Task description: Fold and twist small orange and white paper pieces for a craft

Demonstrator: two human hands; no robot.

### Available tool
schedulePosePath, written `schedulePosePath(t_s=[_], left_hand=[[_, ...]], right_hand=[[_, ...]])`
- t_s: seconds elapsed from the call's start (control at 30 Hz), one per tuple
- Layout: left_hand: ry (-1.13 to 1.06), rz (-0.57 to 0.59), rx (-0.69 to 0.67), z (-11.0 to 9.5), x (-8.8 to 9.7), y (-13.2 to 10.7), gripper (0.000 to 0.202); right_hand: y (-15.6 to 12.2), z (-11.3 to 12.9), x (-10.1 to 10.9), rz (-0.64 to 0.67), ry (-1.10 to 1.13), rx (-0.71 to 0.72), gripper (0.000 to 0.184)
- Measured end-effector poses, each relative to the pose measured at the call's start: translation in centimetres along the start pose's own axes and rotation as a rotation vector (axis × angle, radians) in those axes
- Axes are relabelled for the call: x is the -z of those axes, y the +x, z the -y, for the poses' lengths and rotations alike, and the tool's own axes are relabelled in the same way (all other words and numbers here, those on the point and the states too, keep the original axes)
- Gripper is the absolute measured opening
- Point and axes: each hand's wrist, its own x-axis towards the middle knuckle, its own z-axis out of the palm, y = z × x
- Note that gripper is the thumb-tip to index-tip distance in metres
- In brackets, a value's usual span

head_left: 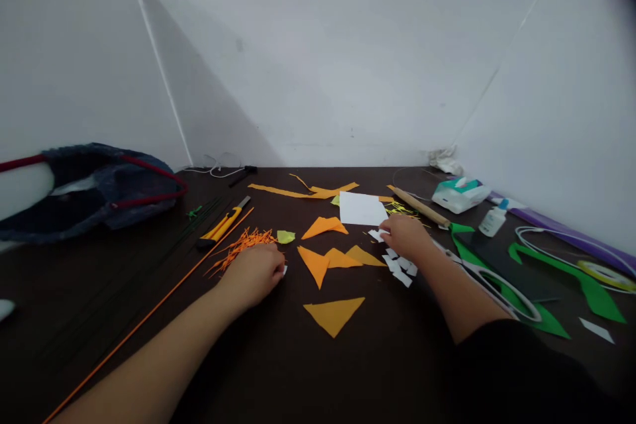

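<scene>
Our left hand [253, 273] curls beside the thin orange strips [253, 238], a white paper bit [285, 270] showing at its fingertips (whether pinched, we cannot tell). Our right hand [405, 236] bends its fingers over white scraps [402, 277], near the white sheet [362, 208]; its grip we cannot tell either. Orange triangles [314, 265] lie between our hands.

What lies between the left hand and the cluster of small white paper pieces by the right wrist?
In the head view, a row of orange, roughly triangular paper pieces on dark tabletop; a small white scrap shows at the left hand.
</scene>
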Motion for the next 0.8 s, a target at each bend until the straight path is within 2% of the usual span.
schedulePosePath(t_s=[0.13, 0.17, 0.23, 0.27, 0.33, 0.4, 0.5, 0.63, 0.8], left_hand=[[-0.094, -0.044, 0.05, -0.7, 0.4, 0.0, 0.013], [-0.169, -0.073, 0.082, -1.1, 0.6, -0.2, 0.015], [-0.484, -0.166, 0.2, -2.1, 1.1, -0.5, 0.018], [-0.64, -0.222, 0.215, -2.6, 1.2, -0.7, 0.019], [-0.882, -0.262, 0.194, -3.6, 1.3, -1.1, 0.017], [-1.007, -0.246, 0.177, -4.3, 1.2, -1.2, 0.018], [-1.068, -0.214, 0.194, -4.7, 0.7, -1.2, 0.018], [-1.091, -0.162, 0.177, -4.6, 0.0, -1.0, 0.015], [-1.112, -0.164, 0.18, -4.8, -0.6, -0.8, 0.017]], right_hand=[[-0.5, 3.8, 0.5, -0.124, 0.083, 0.024, 0.021], [-0.8, 5.4, 0.7, -0.142, 0.12, 0.044, 0.022], [-1.6, 8.7, 0.9, -0.139, 0.228, 0.134, 0.021], [-2.1, 10.4, 0.9, -0.098, 0.423, 0.234, 0.018], [-3.1, 13.2, 0.7, -0.037, 0.738, 0.325, 0.018], [-3.8, 15.0, 0.3, -0.037, 0.976, 0.276, 0.026], [-4.2, 15.7, -0.5, -0.052, 1.178, 0.177, 0.021], [-4.4, 15.5, -1.1, -0.086, 1.168, 0.148, 0.007], [-4.8, 15.5, -1.0, 0.023, 1.268, 0.064, 0.006]])
